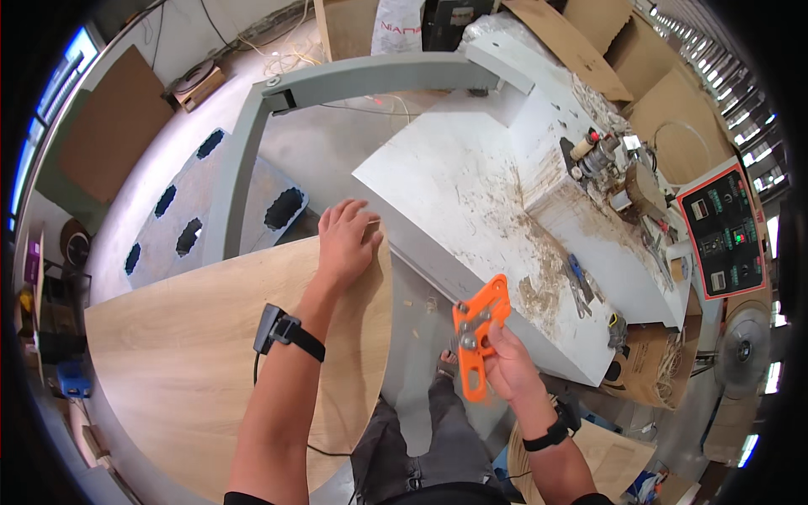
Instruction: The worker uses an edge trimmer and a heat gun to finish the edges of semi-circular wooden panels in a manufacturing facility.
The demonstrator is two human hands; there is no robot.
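Note:
My right hand grips an orange hand tool, a flat slotted frame with several metal bolts or rollers on it. It is held up off the surfaces, between the panel and the white machine table. My left hand is at the far right corner of a large wood-grain panel with a curved edge. Its fingers are apart and slightly bent, reaching past the panel's far edge. Whether they press on the edge is hard to see.
A white machine table, dusty with brown shavings, stands on the right with pliers on it. A control panel and a fan are beyond. A grey metal frame arm arches across the back. A second wood-grain piece lies lower right.

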